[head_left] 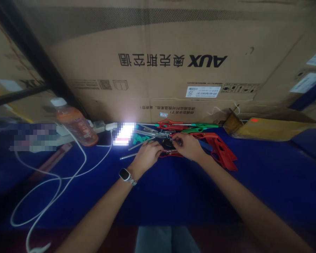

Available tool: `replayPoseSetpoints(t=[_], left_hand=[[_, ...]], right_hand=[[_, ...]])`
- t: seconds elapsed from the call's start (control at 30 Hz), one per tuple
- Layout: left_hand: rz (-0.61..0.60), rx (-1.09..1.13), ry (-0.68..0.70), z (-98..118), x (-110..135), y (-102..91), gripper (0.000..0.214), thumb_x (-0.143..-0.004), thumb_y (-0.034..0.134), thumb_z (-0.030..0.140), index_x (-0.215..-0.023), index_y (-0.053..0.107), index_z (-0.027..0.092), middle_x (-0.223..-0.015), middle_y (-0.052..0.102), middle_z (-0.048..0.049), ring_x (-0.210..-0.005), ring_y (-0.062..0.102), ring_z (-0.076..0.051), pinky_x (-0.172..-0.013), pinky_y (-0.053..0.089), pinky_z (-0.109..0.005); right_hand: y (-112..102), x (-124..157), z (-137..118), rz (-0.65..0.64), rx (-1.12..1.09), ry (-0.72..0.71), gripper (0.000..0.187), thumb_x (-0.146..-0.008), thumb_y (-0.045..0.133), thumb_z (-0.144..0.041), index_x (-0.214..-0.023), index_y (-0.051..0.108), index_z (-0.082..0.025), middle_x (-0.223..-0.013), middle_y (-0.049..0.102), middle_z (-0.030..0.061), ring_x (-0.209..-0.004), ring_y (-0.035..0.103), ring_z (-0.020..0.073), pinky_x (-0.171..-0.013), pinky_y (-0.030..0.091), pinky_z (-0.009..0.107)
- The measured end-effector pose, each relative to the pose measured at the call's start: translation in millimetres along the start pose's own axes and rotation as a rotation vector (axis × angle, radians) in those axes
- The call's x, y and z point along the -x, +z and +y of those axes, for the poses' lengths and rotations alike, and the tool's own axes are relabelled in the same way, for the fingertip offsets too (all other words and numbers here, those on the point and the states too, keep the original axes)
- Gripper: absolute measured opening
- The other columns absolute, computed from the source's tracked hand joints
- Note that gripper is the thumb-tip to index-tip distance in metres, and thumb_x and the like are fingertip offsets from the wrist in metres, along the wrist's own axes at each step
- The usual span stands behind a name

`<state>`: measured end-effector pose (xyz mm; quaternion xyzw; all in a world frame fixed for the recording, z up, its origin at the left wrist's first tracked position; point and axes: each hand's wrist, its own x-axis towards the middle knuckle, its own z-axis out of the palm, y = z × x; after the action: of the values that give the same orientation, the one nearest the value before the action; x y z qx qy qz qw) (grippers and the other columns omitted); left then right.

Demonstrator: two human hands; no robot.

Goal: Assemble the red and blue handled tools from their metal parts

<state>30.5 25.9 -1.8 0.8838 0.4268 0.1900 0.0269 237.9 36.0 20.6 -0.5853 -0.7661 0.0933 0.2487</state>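
My left hand, wearing a watch on its wrist, is closed with its fingertips at the left end of a slim red plastic tool with small metal parts. A thin metal rod sticks out to the left from behind that hand. My right hand hovers just above the tool's right part, thumb and fingers curled together; what they pinch is too small to make out. Beyond both hands lie metal rods, green plastic pieces and a green tool.
Red gun-shaped handles lie right of my right hand. A lit phone, a tilted drink bottle and a looping white cable are on the left. A big cardboard box walls off the back; a yellow envelope lies right.
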Motion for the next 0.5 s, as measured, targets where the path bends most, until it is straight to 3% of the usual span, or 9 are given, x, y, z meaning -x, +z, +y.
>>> replayPoseSetpoints(t=[0.13, 0.33, 0.5], left_hand=[[-0.001, -0.006, -0.001, -0.5, 0.4, 0.5, 0.016, -0.094, 0.058, 0.013, -0.090, 0.072, 0.020, -0.092, 0.071, -0.0028, -0.091, 0.065, -0.023, -0.092, 0.046, -0.041], [-0.004, -0.009, 0.004, 2.0, 0.2, -2.2, 0.013, -0.094, 0.059, 0.013, -0.090, 0.070, 0.020, -0.091, 0.070, -0.0028, -0.092, 0.064, -0.023, -0.091, 0.046, -0.041], [-0.021, -0.007, -0.002, 2.9, -0.7, -4.1, 0.010, -0.093, 0.062, 0.015, -0.092, 0.071, 0.020, -0.094, 0.071, -0.0027, -0.093, 0.065, -0.024, -0.091, 0.047, -0.042]], right_hand=[[7.5, -5.0, -2.0, 0.004, -0.028, 0.002, 0.013, -0.086, 0.062, -0.026, -0.096, 0.071, -0.027, -0.098, 0.074, -0.0015, -0.086, 0.069, 0.0176, -0.070, 0.045, 0.027], [10.5, 14.7, 2.8, 0.039, -0.042, -0.101, 0.011, -0.084, 0.065, -0.024, -0.093, 0.071, -0.026, -0.101, 0.071, 0.0001, -0.096, 0.067, 0.0183, -0.071, 0.047, 0.027], [9.4, 20.4, 5.7, -0.044, -0.033, -0.162, 0.013, -0.079, 0.068, -0.019, -0.088, 0.073, -0.026, -0.098, 0.071, 0.0012, -0.099, 0.064, 0.0199, -0.073, 0.047, 0.028]])
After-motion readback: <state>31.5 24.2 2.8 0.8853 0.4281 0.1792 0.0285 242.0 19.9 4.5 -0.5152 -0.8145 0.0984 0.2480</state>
